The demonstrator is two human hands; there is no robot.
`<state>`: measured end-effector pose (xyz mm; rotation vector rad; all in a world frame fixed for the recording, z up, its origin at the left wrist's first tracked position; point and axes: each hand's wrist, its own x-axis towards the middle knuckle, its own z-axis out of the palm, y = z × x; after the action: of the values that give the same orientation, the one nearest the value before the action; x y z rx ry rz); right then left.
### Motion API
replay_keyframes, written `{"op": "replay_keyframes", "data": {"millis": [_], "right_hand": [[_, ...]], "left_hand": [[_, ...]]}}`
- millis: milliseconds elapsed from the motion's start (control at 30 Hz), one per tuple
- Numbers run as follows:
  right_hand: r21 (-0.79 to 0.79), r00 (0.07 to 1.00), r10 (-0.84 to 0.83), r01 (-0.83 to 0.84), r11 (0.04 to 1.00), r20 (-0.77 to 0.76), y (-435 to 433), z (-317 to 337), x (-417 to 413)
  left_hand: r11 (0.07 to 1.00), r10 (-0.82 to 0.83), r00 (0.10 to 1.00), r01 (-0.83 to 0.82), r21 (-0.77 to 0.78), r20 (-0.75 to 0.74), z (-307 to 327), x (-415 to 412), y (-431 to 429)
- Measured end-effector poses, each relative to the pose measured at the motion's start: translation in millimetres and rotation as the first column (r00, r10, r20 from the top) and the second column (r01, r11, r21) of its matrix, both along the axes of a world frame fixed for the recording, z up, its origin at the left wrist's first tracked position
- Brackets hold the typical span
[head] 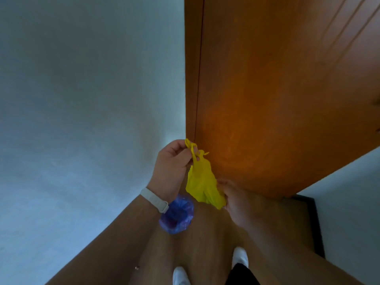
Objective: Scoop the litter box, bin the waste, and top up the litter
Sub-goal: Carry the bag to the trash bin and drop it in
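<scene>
A small yellow plastic bag (202, 182) hangs in the air in front of a wooden door. My left hand (174, 167) pinches its knotted handles at the top. My right hand (232, 198) grips the bag's lower end from the right. Below my left wrist, a small bin lined with a blue-purple plastic bag (177, 217) stands on the floor by the wall; its mouth is open. No litter box or scoop is in view.
A brown wooden door (277, 89) stands right ahead, a pale wall (82, 99) to the left. The floor (205, 243) is brown wood. My two feet in white socks (239, 257) stand near the bottom edge. A dark skirting board (314, 223) runs along the right wall.
</scene>
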<state>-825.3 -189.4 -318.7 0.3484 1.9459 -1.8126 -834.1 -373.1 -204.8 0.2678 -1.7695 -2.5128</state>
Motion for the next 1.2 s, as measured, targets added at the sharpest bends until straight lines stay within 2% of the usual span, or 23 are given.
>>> {"op": "replay_keyframes", "data": {"millis": [133, 267, 467, 600, 933, 1100, 1200], "right_hand": [[0.007, 0.988, 0.134, -0.135, 0.991, 0.073, -3.5, -54.9, -58.0], [-0.007, 0.971, 0.182, -0.183, 0.983, 0.155, -14.1, -108.0, -103.7], [-0.040, 0.928, 0.272, -0.271, 0.962, 0.254, -30.2, -204.3, -155.3], [-0.030, 0.901, 0.311, -0.317, 0.948, 0.302, -50.2, -273.7, -168.3], [-0.056, 0.823, 0.402, -0.416, 0.908, 0.401, -106.8, -424.8, -168.5], [0.107, 0.800, 0.493, -0.555, 0.825, 0.343, -117.6, -499.0, -164.6], [0.294, 0.737, 0.599, -0.675, 0.677, 0.312, -111.5, -533.3, -163.4]], "left_hand": [[0.996, 0.082, 0.996, -0.082, -0.026, 0.031, -32.2, -36.4, -6.5], [0.976, 0.219, 0.971, -0.220, -0.003, 0.099, -85.7, -71.6, -13.7], [0.918, 0.337, 0.901, -0.378, 0.115, 0.274, -193.4, -96.3, -13.5], [0.888, 0.381, 0.845, -0.447, 0.106, 0.376, -268.0, -105.0, -17.7], [0.906, 0.369, 0.780, -0.423, -0.008, 0.505, -434.7, -115.1, -39.4], [0.931, 0.347, 0.720, -0.340, -0.130, 0.602, -528.2, -102.4, -53.5], [0.939, 0.345, 0.671, -0.256, -0.231, 0.657, -586.6, -96.8, -63.0]]}}
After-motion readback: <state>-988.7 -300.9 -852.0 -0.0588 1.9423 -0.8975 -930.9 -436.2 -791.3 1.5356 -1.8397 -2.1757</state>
